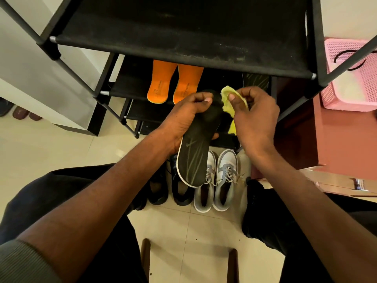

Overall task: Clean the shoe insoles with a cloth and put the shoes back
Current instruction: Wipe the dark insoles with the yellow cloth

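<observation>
Your left hand [189, 117] is wrapped around the upper part of the long black foam insole with a white edge [195, 154], thumb on its face near the toe end and fingers curled behind, so the heel end hangs down toward you, over the shoes on the floor. Your right hand [255, 119] pinches the crumpled yellow-green cloth [230, 99] between thumb and fingers, just to the right of your left thumb and touching or nearly touching the toe edge of the insole; which, I cannot tell.

To wipe well, I would bunch the cloth into a firmer pad under your right fingers, lay it flat on the toe end, and draw it in long strokes down toward your body along the pale streaks. Your left thumb covers part of the face, so shift that grip lower once the top is done, or that patch will be missed. Keep the left fingers behind as backing, since the foam will likely bend under pressure.

Beyond your left hand, two orange insoles [175, 82] lean on the black fabric shoe rack [183, 43]; below your right wrist sit grey-and-white laced sneakers [216, 180], with black shoes [169, 188] beside them
</observation>
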Demonstrator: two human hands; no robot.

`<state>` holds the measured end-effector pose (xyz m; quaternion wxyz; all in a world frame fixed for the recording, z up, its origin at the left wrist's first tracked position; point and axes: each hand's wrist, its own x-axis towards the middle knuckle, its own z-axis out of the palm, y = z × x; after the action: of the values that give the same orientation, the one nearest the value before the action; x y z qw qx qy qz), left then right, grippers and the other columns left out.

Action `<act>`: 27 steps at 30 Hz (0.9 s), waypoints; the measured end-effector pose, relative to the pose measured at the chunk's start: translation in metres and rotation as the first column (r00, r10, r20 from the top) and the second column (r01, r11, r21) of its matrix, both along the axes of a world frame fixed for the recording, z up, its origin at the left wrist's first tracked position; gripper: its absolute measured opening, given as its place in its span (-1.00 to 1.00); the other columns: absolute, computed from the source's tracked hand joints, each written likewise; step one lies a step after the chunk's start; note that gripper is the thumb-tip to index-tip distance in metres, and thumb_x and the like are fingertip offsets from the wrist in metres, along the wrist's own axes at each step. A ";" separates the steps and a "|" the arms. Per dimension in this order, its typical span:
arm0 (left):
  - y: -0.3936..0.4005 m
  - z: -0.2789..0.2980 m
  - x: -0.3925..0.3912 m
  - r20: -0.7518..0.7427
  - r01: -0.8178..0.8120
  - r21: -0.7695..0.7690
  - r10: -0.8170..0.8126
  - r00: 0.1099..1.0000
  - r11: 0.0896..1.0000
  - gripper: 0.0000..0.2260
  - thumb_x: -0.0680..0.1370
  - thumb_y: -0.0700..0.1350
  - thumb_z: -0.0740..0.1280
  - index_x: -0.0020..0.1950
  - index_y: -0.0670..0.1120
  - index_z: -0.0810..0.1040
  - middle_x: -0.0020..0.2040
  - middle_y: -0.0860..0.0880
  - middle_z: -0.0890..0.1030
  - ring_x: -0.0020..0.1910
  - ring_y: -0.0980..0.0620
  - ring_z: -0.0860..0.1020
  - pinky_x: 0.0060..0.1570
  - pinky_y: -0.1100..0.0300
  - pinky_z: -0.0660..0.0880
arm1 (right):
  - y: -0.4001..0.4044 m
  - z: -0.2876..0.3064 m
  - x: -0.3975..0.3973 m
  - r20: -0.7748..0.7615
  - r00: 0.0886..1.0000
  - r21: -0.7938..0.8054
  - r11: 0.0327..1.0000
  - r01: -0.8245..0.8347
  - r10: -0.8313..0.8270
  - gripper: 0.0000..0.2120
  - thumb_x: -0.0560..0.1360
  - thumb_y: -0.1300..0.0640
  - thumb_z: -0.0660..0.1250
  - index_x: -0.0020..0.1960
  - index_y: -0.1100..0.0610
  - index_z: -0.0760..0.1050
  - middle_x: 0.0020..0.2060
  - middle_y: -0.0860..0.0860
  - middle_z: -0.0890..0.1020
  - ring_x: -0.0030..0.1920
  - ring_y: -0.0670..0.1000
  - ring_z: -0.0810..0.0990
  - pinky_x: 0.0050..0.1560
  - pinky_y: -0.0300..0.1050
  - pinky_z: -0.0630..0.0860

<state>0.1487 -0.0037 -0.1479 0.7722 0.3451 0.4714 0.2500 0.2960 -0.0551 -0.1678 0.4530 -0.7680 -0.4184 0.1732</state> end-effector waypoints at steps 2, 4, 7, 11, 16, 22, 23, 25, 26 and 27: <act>0.006 -0.002 -0.003 0.112 -0.034 -0.056 0.040 0.993 0.998 -0.65 0.65 -0.20 0.31 0.43 -0.01 0.44 0.32 -0.16 0.56 0.07 -0.23 0.67 -0.14 -0.23 0.64 | -0.002 0.003 -0.001 0.147 0.983 0.027 0.993 -0.111 0.106 -0.80 0.56 0.05 0.49 0.16 0.06 0.66 0.03 -0.05 0.64 -0.01 -0.14 0.61 -0.03 -0.27 0.58; 0.007 0.003 -0.005 0.178 -0.031 -0.124 0.053 0.983 0.992 -0.69 0.65 -0.20 0.27 0.40 -0.11 0.44 0.21 -0.19 0.59 -0.10 -0.14 0.66 -0.18 -0.10 0.65 | -0.004 0.003 -0.008 0.134 0.958 -0.021 0.967 -0.255 0.255 -0.74 0.53 0.15 0.53 0.21 0.09 0.66 0.08 -0.02 0.65 0.04 -0.10 0.63 -0.01 -0.18 0.65; 0.005 0.010 -0.008 0.190 -0.003 -0.183 0.039 0.981 0.983 -0.75 0.66 -0.13 0.19 0.15 -0.24 0.58 -0.08 -0.20 0.66 -0.20 -0.09 0.62 -0.17 0.08 0.64 | -0.009 0.002 -0.014 0.243 0.894 -0.110 0.926 -0.361 0.377 -0.68 0.52 0.31 0.47 0.26 0.14 0.67 0.13 0.04 0.67 0.14 0.02 0.64 0.21 -0.01 0.60; 0.004 0.017 -0.011 0.136 0.006 -0.022 -0.003 0.991 1.000 -0.78 0.68 -0.17 0.16 0.01 -0.20 0.58 -0.29 -0.05 0.71 -0.34 0.06 0.69 -0.31 0.18 0.62 | -0.011 0.006 -0.009 0.304 0.882 -0.079 0.932 -0.353 0.360 -0.67 0.54 0.36 0.40 0.27 0.17 0.67 0.16 0.08 0.66 0.17 0.05 0.63 0.24 -0.03 0.59; -0.001 0.012 -0.007 0.182 -0.037 0.029 0.031 0.983 0.999 -0.57 0.70 -0.31 0.08 -0.25 -0.20 0.63 -0.40 -0.06 0.66 -0.45 0.08 0.65 -0.45 0.28 0.58 | -0.019 0.009 -0.018 0.335 0.857 -0.067 0.917 -0.393 0.392 -0.66 0.53 0.41 0.37 0.25 0.20 0.68 0.09 0.07 0.63 0.12 0.02 0.60 0.19 -0.07 0.60; 0.009 0.006 -0.018 0.189 -0.028 -0.187 0.064 0.980 0.982 -0.61 0.68 -0.11 0.17 -0.17 -0.22 0.70 -0.22 -0.14 0.69 -0.31 -0.03 0.67 -0.21 0.19 0.65 | -0.043 0.003 -0.034 0.535 0.675 -0.032 0.811 -0.585 0.508 -0.59 0.46 0.46 0.40 0.26 0.20 0.67 0.19 0.07 0.65 0.03 0.11 0.56 0.08 -0.11 0.52; 0.009 0.007 -0.018 0.185 -0.034 -0.197 0.071 0.980 0.980 -0.67 0.66 -0.09 0.18 -0.07 -0.23 0.67 -0.18 -0.15 0.68 -0.26 -0.05 0.66 -0.15 0.16 0.65 | -0.042 0.002 -0.031 0.562 0.675 -0.030 0.827 -0.561 0.478 -0.55 0.45 0.47 0.40 0.29 0.19 0.65 0.23 0.07 0.65 0.03 0.11 0.56 0.11 -0.13 0.49; 0.009 0.010 -0.018 0.182 -0.024 -0.208 0.063 0.981 0.978 -0.72 0.64 -0.07 0.20 0.10 -0.24 0.60 -0.10 -0.17 0.66 -0.17 -0.08 0.65 -0.06 0.09 0.65 | -0.038 0.004 -0.023 0.557 0.712 -0.024 0.866 -0.500 0.427 -0.48 0.46 0.49 0.36 0.37 0.17 0.60 0.28 0.05 0.65 0.03 0.03 0.52 0.13 -0.20 0.41; 0.009 0.010 -0.018 0.174 -0.024 -0.203 0.060 0.983 0.979 -0.71 0.63 -0.06 0.20 0.16 -0.24 0.57 -0.07 -0.18 0.66 -0.14 -0.09 0.66 -0.04 0.07 0.65 | -0.037 0.004 -0.022 0.532 0.741 -0.023 0.882 -0.471 0.410 -0.45 0.46 0.49 0.35 0.41 0.17 0.57 0.23 0.05 0.67 0.02 -0.01 0.47 0.09 -0.21 0.41; 0.008 0.011 -0.017 0.172 -0.023 -0.196 0.058 0.983 0.980 -0.70 0.64 -0.06 0.20 0.20 -0.24 0.55 -0.05 -0.19 0.66 -0.13 -0.10 0.67 -0.03 0.06 0.66 | -0.037 0.005 -0.022 0.509 0.764 -0.025 0.894 -0.447 0.396 -0.43 0.47 0.49 0.35 0.44 0.18 0.54 0.12 0.06 0.70 -0.01 -0.02 0.43 0.02 -0.19 0.44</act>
<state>0.1320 0.0048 -0.1368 0.8355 0.2353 0.4299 0.2486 0.2739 -0.0923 -0.1627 0.3148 -0.6490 -0.6912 0.0442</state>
